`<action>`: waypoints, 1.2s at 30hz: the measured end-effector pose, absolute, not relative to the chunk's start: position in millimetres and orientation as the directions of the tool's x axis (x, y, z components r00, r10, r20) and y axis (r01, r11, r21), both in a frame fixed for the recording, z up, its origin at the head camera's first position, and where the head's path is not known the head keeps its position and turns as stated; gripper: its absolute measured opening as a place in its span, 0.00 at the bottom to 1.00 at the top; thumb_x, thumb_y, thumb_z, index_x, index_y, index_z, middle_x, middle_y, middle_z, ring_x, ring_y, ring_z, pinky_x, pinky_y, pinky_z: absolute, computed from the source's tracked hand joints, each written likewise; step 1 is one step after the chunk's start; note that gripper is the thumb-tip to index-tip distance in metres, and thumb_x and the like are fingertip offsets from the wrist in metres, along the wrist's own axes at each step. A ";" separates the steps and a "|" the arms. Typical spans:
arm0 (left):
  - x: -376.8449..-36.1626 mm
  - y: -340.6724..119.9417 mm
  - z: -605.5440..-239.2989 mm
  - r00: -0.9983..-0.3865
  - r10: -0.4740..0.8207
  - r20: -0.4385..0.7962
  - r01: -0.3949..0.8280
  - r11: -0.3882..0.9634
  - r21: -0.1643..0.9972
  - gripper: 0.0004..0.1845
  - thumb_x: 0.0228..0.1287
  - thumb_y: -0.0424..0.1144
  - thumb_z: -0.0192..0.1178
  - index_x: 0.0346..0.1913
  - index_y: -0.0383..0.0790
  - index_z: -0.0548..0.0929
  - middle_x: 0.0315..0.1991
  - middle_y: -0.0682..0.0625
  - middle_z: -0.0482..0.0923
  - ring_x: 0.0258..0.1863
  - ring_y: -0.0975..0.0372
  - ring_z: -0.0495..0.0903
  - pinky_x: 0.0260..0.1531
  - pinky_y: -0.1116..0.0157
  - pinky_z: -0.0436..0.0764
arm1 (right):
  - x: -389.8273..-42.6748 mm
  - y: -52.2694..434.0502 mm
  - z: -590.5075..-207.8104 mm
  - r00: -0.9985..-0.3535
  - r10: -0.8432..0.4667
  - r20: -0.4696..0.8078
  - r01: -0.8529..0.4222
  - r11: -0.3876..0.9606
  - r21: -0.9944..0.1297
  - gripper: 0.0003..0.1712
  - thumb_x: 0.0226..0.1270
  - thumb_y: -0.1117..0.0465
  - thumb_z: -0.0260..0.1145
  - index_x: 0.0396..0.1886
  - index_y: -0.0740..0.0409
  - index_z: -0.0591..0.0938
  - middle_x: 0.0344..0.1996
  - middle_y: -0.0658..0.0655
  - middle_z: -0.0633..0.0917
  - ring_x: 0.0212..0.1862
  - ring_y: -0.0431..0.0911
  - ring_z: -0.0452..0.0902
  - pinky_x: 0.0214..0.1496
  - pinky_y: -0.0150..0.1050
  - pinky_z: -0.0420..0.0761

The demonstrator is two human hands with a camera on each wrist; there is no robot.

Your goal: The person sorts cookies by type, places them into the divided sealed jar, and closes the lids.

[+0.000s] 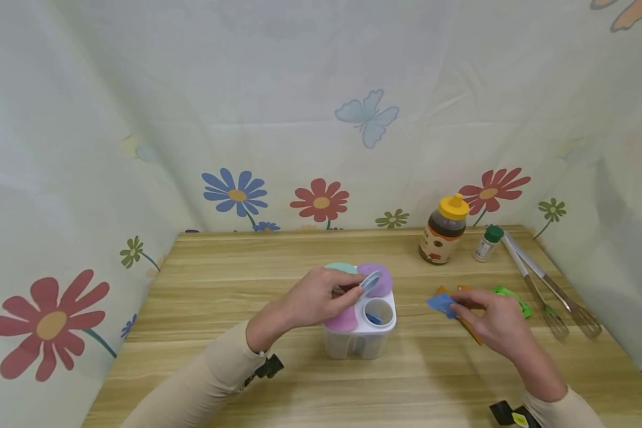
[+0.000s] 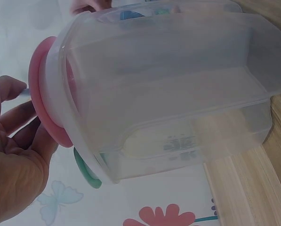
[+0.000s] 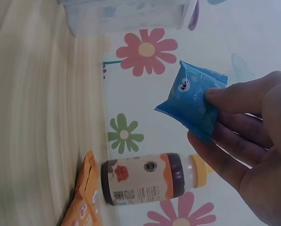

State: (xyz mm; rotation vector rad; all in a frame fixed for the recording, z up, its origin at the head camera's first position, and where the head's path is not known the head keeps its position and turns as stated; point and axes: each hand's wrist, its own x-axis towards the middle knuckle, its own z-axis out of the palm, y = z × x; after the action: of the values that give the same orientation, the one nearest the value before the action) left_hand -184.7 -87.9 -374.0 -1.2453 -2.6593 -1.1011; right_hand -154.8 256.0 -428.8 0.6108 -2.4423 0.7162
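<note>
My left hand (image 1: 321, 296) pinches a light blue lid (image 1: 371, 281) above a clear plastic container (image 2: 164, 89) with a white top. Its round front-right opening (image 1: 380, 312) is uncovered, and something blue lies inside. Pink (image 1: 343, 321), purple (image 1: 377, 278) and green (image 1: 341, 267) lids cover the other compartments. To the right of the container, my right hand (image 1: 494, 321) holds a small blue sealed packet (image 3: 192, 99) between thumb and fingers, raised over the table.
Beneath and beside the right hand lie orange packets (image 3: 86, 193) and a green object (image 1: 513, 300). Farther back stand a yellow-capped bottle (image 1: 443, 232) and a small green-capped shaker (image 1: 488, 244). Long metal utensils (image 1: 540, 279) lie along the table's right side.
</note>
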 end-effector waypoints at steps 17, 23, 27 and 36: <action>-184.7 -86.6 -373.7 -0.681 0.674 0.286 0.683 0.442 0.582 0.14 0.69 0.40 0.59 0.54 0.41 0.85 0.36 0.54 0.86 0.30 0.69 0.77 0.33 0.74 0.79 | -152.1 234.3 -409.6 -0.699 -0.303 0.648 -0.623 0.702 -0.344 0.16 0.43 0.73 0.79 0.33 0.55 0.87 0.31 0.50 0.89 0.31 0.40 0.85 0.37 0.20 0.78; -184.0 -87.1 -373.2 -0.679 0.673 0.293 0.685 0.438 0.583 0.14 0.69 0.40 0.59 0.54 0.41 0.85 0.37 0.53 0.86 0.32 0.70 0.79 0.35 0.75 0.80 | -151.8 227.6 -405.4 -0.659 -0.315 0.684 -0.666 0.667 -0.335 0.18 0.40 0.74 0.79 0.34 0.56 0.87 0.31 0.51 0.89 0.31 0.42 0.85 0.37 0.21 0.78; -183.8 -87.5 -373.7 -0.682 0.669 0.295 0.682 0.438 0.586 0.15 0.69 0.40 0.59 0.54 0.40 0.85 0.38 0.52 0.87 0.33 0.70 0.80 0.36 0.75 0.80 | -150.5 221.6 -401.5 -0.641 -0.316 0.699 -0.698 0.618 -0.361 0.23 0.39 0.76 0.79 0.38 0.57 0.86 0.33 0.52 0.89 0.32 0.42 0.85 0.39 0.20 0.78; -183.4 -88.2 -373.7 -0.682 0.667 0.301 0.683 0.432 0.589 0.15 0.68 0.39 0.60 0.54 0.40 0.84 0.39 0.52 0.87 0.33 0.69 0.81 0.36 0.75 0.80 | -149.0 210.6 -393.6 -0.636 -0.329 0.698 -0.729 0.552 -0.404 0.29 0.40 0.78 0.78 0.46 0.56 0.86 0.37 0.53 0.89 0.35 0.39 0.85 0.44 0.20 0.77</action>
State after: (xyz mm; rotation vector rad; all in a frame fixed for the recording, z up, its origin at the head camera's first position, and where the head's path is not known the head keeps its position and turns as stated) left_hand -183.4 -88.2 -373.7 -1.2441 -2.6391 -1.1021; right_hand -149.0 210.6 -393.6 0.8485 -2.2287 0.9383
